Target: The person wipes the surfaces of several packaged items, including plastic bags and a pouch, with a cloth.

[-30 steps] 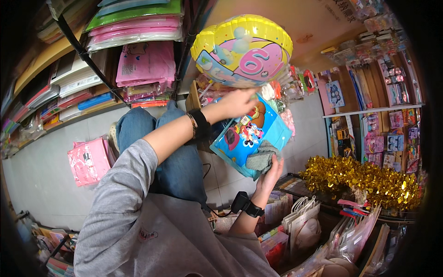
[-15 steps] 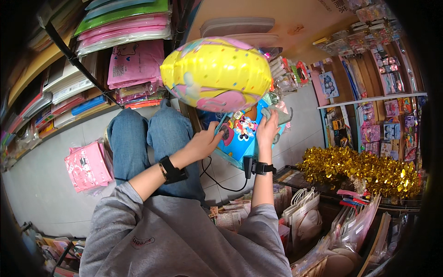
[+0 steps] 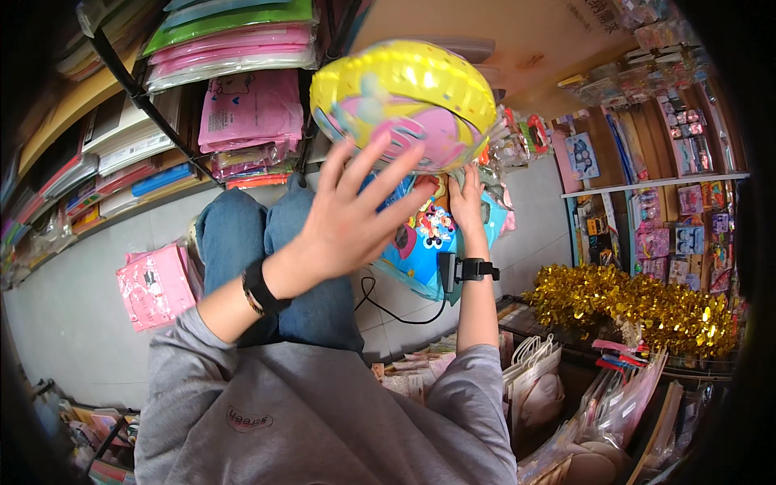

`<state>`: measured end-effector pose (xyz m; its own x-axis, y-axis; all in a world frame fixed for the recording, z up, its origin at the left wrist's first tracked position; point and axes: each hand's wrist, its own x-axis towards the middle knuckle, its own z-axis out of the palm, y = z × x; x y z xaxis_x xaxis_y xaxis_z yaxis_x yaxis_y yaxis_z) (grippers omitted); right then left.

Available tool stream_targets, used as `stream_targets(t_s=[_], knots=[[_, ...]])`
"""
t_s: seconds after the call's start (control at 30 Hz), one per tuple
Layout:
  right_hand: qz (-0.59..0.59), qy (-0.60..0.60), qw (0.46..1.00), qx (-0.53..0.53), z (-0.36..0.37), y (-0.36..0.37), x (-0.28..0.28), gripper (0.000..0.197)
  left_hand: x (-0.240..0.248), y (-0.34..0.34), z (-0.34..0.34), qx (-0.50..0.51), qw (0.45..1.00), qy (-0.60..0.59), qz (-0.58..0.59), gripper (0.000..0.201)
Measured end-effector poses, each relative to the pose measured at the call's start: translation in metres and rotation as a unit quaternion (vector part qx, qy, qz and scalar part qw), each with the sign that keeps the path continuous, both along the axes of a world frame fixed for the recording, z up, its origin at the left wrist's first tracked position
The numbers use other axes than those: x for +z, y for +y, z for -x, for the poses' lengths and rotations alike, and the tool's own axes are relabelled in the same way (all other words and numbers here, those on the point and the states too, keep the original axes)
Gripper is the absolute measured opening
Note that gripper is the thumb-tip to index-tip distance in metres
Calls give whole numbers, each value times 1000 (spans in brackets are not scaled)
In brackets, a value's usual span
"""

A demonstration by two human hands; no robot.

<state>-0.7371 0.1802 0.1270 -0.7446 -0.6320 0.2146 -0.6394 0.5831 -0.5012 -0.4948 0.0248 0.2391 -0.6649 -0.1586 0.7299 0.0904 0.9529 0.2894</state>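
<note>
A puffed-up yellow foil balloon [image 3: 412,77] with pink patches stands over a blue cartoon-printed plastic bag [image 3: 414,263]. My left hand [image 3: 356,214] is raised with its fingers spread, in front of the balloon's lower left side, holding nothing. It hides part of the bag; whether a fingertip touches the balloon I cannot tell. My right hand [image 3: 466,206] is at the bag's far right, just under the balloon, closed on a grey cloth [image 3: 459,175] that mostly hides behind the fingers and the balloon.
Shelves of packaged folders [image 3: 234,52] stand at the far left. Pink packets [image 3: 153,287] lie on the tiled floor. Gold tinsel [image 3: 630,311] lines a rack at the right, below hanging small goods [image 3: 687,234]. White paper bags [image 3: 533,384] stand near my right elbow. A black cord [image 3: 404,321] crosses the floor.
My left hand has let go of the bag's edge, risen towards the balloon and spread its fingers. The balloon has tipped and shifted up and right. My right hand stays by the bag.
</note>
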Motion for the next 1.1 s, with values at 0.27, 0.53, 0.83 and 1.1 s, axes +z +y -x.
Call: stream_targets(t_s=[0.27,0.53,0.83,1.1], knots=[[19,-16,1000,4,0,3,4,39,-2,-45,78,-8,992,-95,84,51],[36,-70,996,52,-20,-36,21,37,-23,-42,98,-27,985,-114,129,53],[10,-33,996,83,-20,-32,20,38,-44,6,26,-94,974,-107,-176,41],[21,-10,996,85,-21,-33,14,38,-125,67,-3,-137,786,-217,-562,40]])
